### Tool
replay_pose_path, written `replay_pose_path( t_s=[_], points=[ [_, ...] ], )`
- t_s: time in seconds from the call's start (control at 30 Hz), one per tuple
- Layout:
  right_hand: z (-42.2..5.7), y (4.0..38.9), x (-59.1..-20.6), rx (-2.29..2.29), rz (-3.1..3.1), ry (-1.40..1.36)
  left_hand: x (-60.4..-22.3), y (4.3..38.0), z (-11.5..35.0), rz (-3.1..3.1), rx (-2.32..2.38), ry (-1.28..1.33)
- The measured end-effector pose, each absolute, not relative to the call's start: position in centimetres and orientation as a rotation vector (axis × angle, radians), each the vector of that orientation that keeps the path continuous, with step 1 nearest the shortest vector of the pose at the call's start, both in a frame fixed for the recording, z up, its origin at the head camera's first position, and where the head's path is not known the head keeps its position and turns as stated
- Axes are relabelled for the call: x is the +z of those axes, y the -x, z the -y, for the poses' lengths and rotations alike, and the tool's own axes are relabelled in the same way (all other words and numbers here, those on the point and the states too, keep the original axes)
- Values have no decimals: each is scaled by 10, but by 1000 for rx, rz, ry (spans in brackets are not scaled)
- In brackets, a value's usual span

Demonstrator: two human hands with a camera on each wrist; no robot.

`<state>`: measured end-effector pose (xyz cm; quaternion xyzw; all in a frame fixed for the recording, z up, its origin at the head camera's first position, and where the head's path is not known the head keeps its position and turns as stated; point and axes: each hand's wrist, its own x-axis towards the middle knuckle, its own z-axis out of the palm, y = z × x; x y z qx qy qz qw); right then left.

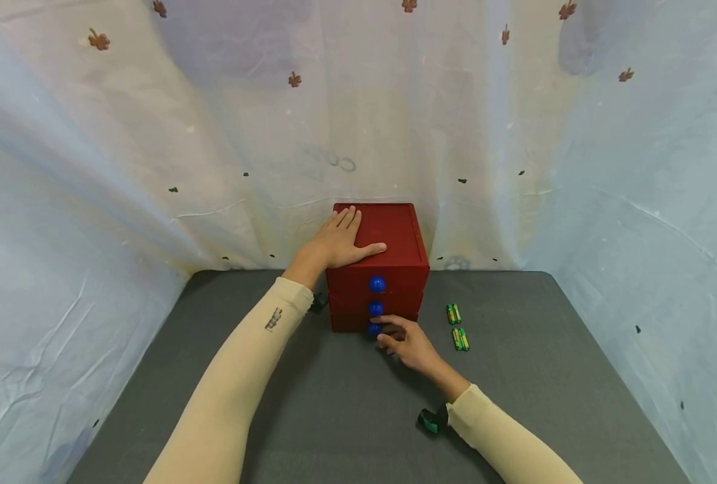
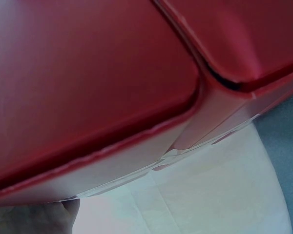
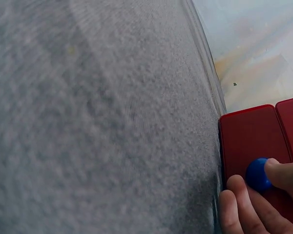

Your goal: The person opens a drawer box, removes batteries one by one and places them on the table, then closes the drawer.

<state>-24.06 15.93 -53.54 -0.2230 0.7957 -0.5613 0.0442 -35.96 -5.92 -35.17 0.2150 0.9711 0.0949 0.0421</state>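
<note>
Grey counter [image 1: 334, 417], cloth-textured, rounded far corners. Batteries [image 1: 461, 339]: two green-and-yellow pairs on its right half, one pair just behind the other, cells side by side. Pale curtain [image 1: 358, 128] behind and along both sides, creased. Brown leaf prints [image 1: 99, 40] scattered across its upper part, small dark specks [image 1: 462, 181] lower down; faint rings [image 1: 348, 165] mid-curtain.

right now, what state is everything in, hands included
Red three-drawer box: standing upright on the grey tabletop
Its three red drawers: apparently closed, fronts roughly flush
Left hand: spread on the box top
Right hand: fingers curled about the bottom round blue knob
Green-and-yellow cylindrical batteries: lying in two pairs beside the box
Pale patterned sheeting: hanging, wrinkled
</note>
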Motion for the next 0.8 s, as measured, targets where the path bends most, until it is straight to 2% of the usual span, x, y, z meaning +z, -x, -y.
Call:
replay_pose_path(
  t_s=[0.8],
  points=[
    [-150,223,-533,-1699,-2580,471,-350,358,59,-2964,299,-666]
  ],
)
